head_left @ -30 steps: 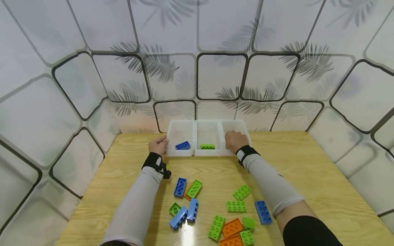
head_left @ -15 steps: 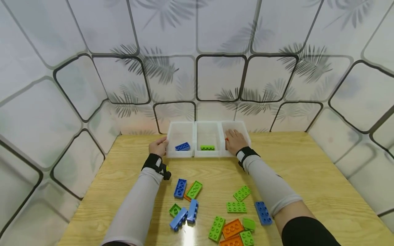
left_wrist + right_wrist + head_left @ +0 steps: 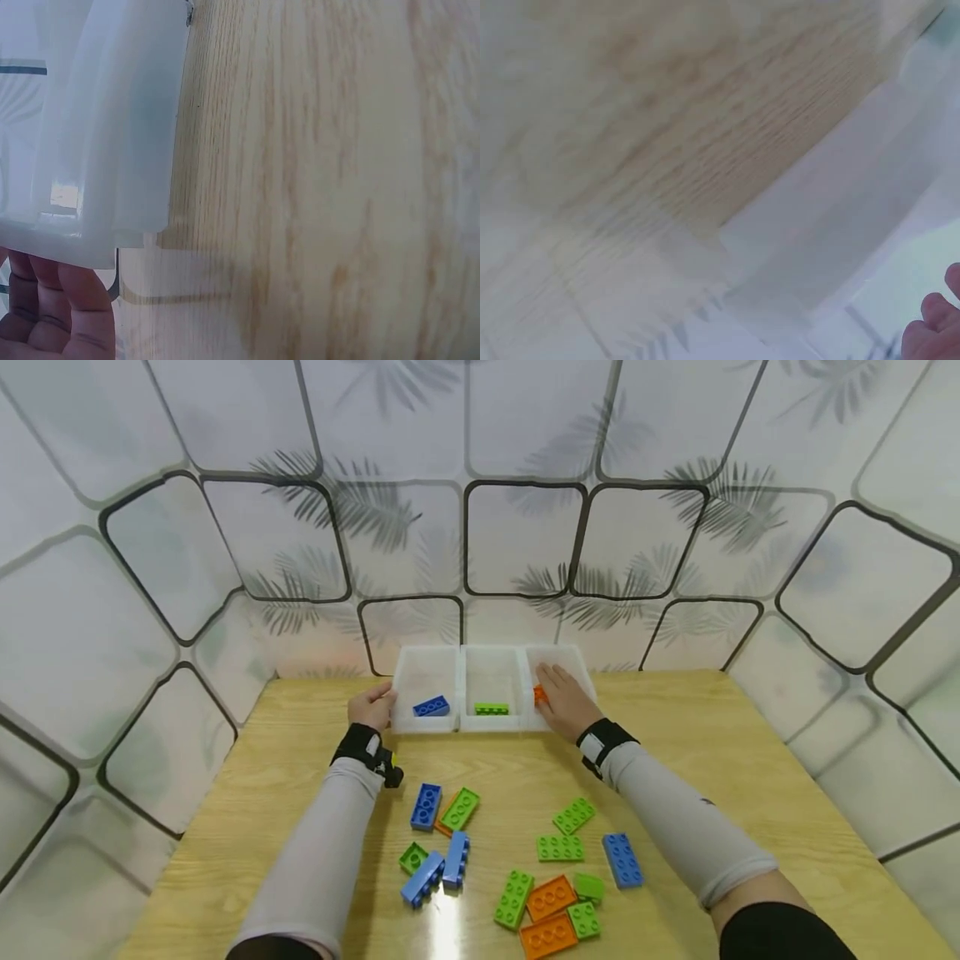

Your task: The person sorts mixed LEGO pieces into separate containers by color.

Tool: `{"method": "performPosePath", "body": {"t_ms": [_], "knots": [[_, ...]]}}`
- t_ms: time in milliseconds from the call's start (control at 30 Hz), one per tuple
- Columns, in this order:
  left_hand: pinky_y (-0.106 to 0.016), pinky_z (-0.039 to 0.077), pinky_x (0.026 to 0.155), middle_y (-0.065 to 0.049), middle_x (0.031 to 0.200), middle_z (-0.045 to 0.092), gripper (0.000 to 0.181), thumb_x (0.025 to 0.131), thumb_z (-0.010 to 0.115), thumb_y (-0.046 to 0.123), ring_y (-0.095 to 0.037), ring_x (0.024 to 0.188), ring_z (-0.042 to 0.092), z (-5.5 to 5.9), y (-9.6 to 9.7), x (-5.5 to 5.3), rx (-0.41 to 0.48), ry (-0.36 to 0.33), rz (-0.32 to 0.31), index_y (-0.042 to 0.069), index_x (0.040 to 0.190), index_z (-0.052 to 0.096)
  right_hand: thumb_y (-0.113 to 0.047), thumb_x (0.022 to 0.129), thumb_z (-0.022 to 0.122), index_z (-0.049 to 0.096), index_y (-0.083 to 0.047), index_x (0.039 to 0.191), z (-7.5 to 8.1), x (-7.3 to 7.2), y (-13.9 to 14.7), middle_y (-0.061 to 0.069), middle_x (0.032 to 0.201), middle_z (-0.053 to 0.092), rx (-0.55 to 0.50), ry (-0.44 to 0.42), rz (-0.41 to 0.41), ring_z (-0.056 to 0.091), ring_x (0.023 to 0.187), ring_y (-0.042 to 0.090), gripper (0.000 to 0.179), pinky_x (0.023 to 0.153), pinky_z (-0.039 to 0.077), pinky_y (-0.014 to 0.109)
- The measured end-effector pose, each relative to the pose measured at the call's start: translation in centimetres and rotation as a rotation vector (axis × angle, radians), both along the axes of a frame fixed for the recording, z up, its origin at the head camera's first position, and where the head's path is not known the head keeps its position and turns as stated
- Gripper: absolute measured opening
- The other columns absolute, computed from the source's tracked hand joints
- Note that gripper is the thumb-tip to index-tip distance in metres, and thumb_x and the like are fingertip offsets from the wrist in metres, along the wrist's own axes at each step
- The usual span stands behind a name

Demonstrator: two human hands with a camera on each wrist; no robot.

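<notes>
My left hand point(image 3: 371, 706) grips the outer left wall of a row of three joined white bins point(image 3: 426, 672). In the left wrist view, its curled fingers point(image 3: 82, 296) lie against the bin's rim. Over the rightmost bin point(image 3: 555, 655) is my right hand point(image 3: 564, 700), fingers extended. An orange brick point(image 3: 539, 694) shows beside that hand inside the bin, mostly hidden. In the left bin lies a blue brick point(image 3: 431, 707), and the middle one has a lime green brick point(image 3: 491, 709). The right wrist view catches only fingertips point(image 3: 934, 330) above the bin wall point(image 3: 817, 217).
Loose toy bricks lie nearer on the wooden table point(image 3: 480, 760). Several blue and green ones, such as a blue brick point(image 3: 426, 807), form a left group. Green and orange bricks point(image 3: 551, 897) lie to the right, with a blue brick point(image 3: 622, 860) beside them. A patterned curtain point(image 3: 525, 535) stands behind.
My right hand has uncurled inside the right bin and drawn slightly back, revealing an orange brick. The left hand keeps its grip. The head view has shifted a little.
</notes>
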State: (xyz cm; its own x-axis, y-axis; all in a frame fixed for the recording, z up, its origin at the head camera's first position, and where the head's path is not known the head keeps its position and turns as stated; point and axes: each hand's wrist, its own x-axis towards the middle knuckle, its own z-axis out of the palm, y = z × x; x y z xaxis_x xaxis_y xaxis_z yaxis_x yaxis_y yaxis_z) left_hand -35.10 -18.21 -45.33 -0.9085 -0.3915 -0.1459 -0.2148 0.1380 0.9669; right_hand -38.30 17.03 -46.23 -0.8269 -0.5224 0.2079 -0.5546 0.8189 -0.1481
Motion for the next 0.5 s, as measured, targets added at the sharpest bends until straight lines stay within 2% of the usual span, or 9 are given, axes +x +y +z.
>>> {"method": "performPosePath", "body": {"t_ms": [267,400,500], "knots": [[-0.022,0.047,0.062,-0.013,0.134,0.059,0.036,0.097,0.059,0.021,-0.029,0.108,0.059,0.3,-0.1,-0.2,-0.020,0.001,-0.019,0.014,0.132,0.062,-0.010,0.097,0.055,0.021,0.003,0.152,1.3,4.2,-0.5,0.020,0.157,0.024,-0.037,0.068,0.124,0.021,0.144,0.036,0.066,0.116,0.017,0.045],[-0.021,0.047,0.061,-0.012,0.134,0.058,0.035,0.098,0.059,0.022,-0.028,0.109,0.060,0.4,0.0,-0.1,-0.021,-0.006,-0.019,0.016,0.132,0.062,-0.010,0.095,0.060,0.023,0.003,0.152,1.5,6.9,0.0,0.020,0.156,0.027,-0.049,0.026,0.170,0.030,0.141,0.035,0.069,0.113,0.026,0.047],[-0.021,0.047,0.061,-0.012,0.133,0.059,0.036,0.097,0.059,0.023,-0.027,0.108,0.059,0.2,0.0,0.0,-0.019,-0.013,-0.010,0.017,0.132,0.063,-0.016,0.095,0.062,0.024,0.000,0.152,1.3,9.4,1.1,0.020,0.154,0.031,-0.011,-0.038,0.144,0.037,0.137,0.036,0.070,0.107,0.035,0.048]]}}
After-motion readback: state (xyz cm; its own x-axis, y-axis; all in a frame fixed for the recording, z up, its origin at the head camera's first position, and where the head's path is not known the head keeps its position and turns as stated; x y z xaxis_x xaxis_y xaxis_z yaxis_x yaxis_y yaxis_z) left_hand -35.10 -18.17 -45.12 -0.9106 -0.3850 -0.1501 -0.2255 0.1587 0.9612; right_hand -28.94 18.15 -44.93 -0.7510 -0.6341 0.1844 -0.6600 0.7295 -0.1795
